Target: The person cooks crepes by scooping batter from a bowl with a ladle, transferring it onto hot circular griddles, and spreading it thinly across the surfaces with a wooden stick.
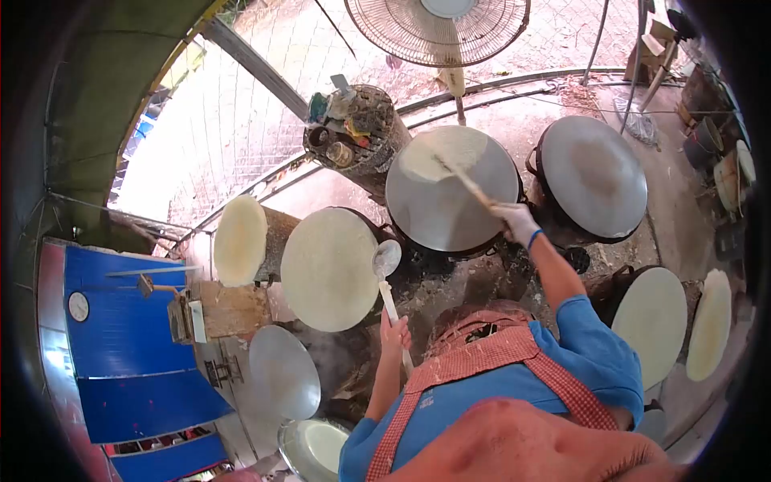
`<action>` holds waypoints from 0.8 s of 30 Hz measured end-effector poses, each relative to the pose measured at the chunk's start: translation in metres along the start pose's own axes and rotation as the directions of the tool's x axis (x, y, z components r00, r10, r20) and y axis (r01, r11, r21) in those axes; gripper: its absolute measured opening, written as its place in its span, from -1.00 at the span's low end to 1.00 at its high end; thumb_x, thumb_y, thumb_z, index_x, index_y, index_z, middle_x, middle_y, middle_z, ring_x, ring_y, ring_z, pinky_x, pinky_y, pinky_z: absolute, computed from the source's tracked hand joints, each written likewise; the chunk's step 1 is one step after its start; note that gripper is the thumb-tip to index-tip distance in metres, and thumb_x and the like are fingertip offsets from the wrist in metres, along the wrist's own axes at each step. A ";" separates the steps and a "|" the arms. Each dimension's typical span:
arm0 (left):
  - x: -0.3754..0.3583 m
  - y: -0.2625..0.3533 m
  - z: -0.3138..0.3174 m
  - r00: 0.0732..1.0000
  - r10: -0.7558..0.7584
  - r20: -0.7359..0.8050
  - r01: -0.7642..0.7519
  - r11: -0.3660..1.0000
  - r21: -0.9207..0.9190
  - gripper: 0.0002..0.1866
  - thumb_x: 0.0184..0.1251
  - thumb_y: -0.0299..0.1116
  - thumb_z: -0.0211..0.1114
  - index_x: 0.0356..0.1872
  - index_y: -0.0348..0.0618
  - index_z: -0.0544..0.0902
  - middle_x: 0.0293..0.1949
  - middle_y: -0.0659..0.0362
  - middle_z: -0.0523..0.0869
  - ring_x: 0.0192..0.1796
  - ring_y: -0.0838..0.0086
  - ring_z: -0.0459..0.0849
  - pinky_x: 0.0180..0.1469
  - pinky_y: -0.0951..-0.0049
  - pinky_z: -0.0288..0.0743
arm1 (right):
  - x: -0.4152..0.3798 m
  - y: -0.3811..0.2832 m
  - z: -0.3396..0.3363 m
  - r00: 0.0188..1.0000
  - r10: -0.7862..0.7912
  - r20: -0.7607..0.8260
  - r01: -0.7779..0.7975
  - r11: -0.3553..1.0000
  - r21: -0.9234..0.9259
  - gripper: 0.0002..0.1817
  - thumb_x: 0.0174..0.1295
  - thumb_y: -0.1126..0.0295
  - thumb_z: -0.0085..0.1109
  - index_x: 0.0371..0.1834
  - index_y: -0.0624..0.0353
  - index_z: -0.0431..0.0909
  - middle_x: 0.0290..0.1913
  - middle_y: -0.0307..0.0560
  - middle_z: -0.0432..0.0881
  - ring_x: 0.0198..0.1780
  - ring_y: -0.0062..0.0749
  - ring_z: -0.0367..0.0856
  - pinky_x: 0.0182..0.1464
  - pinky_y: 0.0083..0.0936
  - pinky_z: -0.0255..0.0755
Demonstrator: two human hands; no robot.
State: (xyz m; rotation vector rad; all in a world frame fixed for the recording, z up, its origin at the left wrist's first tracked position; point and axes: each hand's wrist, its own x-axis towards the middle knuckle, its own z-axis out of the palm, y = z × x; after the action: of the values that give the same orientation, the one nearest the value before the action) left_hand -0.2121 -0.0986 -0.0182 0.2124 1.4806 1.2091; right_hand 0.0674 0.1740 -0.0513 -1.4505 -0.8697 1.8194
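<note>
My left hand [393,331] is closed around the pale handle of a ladle [387,257]. The ladle's metal bowl overlaps the right edge of a griddle covered by a round sheet of pale batter [328,269]. In a white glove, my right hand [516,220] grips a wooden-handled spreader [470,185]. The spreader's far end, slightly blurred, rests in a patch of batter [438,153] on the upper part of the centre griddle [450,213]. Grey metal shows on the rest of that griddle.
A bare griddle [594,177] stands to the right, another [285,371] at lower left. Round pale sheets lie at far left [240,241] and far right [710,325]. A batter basin [321,442] sits low left. A cluttered drum [353,136] and a fan [438,28] stand beyond.
</note>
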 end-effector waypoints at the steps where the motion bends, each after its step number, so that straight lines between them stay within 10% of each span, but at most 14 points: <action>1: -0.001 -0.001 0.007 0.999 -0.040 -0.010 0.040 0.999 -0.013 -0.27 0.17 -0.55 0.08 0.33 0.18 -0.03 -0.78 0.30 0.19 -0.86 0.59 0.18 -0.87 0.54 0.05 | -0.015 -0.006 0.013 0.994 0.042 0.102 -0.040 0.999 -0.017 -0.72 0.01 0.29 0.27 -0.17 0.06 0.63 -0.72 -0.35 0.39 -0.75 -0.66 0.28 -0.77 -0.69 0.05; 9: -0.044 -0.026 0.023 0.994 -0.106 -0.030 0.104 0.993 -0.060 -0.33 0.15 -0.53 0.14 0.26 0.14 0.07 -0.76 0.33 0.20 -0.83 0.65 0.17 -0.84 0.59 0.03 | 0.040 -0.065 -0.040 0.998 0.020 0.057 -0.011 0.989 -0.146 -0.71 0.03 0.27 0.27 -0.15 0.05 0.62 -0.80 -0.34 0.32 -0.87 -0.68 0.16 -0.85 -0.66 -0.02; 15: -0.051 -0.042 0.024 0.988 -0.136 -0.074 0.130 0.988 -0.089 -0.36 0.18 -0.48 0.14 0.25 0.12 0.05 -0.74 0.34 0.21 -0.81 0.67 0.17 -0.83 0.60 0.03 | 0.033 -0.033 -0.050 0.902 0.258 0.346 -0.189 0.957 -0.221 -0.66 0.05 0.28 0.25 -0.07 0.08 0.58 -0.78 -0.34 0.32 -0.86 -0.67 0.15 -0.84 -0.66 -0.10; 19: -0.060 -0.044 0.025 0.979 -0.121 -0.166 0.108 0.991 -0.085 -0.47 0.19 -0.48 0.13 0.15 0.09 0.13 -0.74 0.34 0.21 -0.81 0.67 0.16 -0.82 0.60 0.00 | 0.074 -0.074 -0.058 0.980 0.002 0.199 0.031 0.986 -0.163 -0.64 0.05 0.27 0.21 -0.06 0.13 0.57 -0.80 -0.30 0.29 -0.86 -0.65 0.15 -0.84 -0.65 -0.05; 24: -0.057 -0.047 0.024 0.965 -0.187 -0.183 0.168 0.979 -0.116 -0.61 0.20 -0.49 0.12 -0.02 0.04 0.18 -0.75 0.35 0.19 -0.80 0.67 0.17 -0.80 0.60 0.01 | 0.049 -0.074 -0.038 0.895 0.238 0.377 -0.074 0.913 -0.401 -0.64 0.05 0.26 0.21 -0.08 0.15 0.58 -0.79 -0.29 0.31 -0.84 -0.64 0.21 -0.85 -0.66 -0.01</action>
State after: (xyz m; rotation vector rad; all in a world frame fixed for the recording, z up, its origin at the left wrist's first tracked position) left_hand -0.1513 -0.1467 -0.0131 -0.1069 1.5650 1.1785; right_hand 0.1022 0.2607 -0.0244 -1.4047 -1.4200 2.2279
